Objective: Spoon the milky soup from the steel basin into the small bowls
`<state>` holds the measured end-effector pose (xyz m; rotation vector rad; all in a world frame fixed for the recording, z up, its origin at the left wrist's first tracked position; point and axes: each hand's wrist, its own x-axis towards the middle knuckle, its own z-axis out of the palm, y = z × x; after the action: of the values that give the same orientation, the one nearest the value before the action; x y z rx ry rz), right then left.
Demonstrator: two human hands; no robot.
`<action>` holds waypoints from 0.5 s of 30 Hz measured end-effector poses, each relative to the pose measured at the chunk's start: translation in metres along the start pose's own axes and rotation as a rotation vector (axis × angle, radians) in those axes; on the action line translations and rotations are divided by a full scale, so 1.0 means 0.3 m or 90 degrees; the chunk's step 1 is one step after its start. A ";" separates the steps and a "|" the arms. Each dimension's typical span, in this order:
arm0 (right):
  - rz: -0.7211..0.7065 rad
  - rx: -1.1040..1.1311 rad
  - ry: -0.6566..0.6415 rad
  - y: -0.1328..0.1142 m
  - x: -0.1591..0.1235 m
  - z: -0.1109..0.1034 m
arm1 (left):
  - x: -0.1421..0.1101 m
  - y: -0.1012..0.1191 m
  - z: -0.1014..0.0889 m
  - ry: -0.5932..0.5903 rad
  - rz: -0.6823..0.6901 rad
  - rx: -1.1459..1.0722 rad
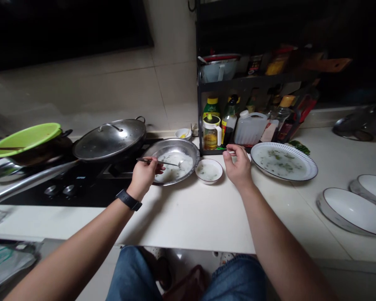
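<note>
My left hand, with a dark band on its wrist, is closed around the handle of a metal spoon. The spoon's head dips toward a wide steel basin holding a whitish liquid with green bits. Just right of the basin stands a small white bowl with similar liquid in it. My right hand hovers between that bowl and a large ridged plate, its fingers loosely bent and the thumb a little apart. Nothing shows in its grip. The plate also carries whitish liquid with green pieces.
A lidded wok and a green colander sit over the stove at left. Bottles and a plastic jug crowd the rack behind. White bowls stand at right. Another small bowl is behind the basin.
</note>
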<state>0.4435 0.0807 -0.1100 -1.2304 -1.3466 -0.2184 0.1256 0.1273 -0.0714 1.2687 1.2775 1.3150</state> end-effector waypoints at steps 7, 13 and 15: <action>-0.008 0.000 0.007 -0.002 -0.001 0.004 | -0.014 0.053 -0.027 0.021 -0.032 -0.080; -0.004 -0.002 0.000 0.000 -0.001 0.002 | -0.003 0.116 -0.038 0.033 0.003 -0.059; -0.004 -0.002 0.000 0.000 -0.001 0.002 | -0.005 0.138 -0.033 0.027 0.009 -0.060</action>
<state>0.4432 0.0810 -0.1103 -1.2294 -1.3502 -0.2259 0.1183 0.1215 -0.0298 1.1912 1.2233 1.4021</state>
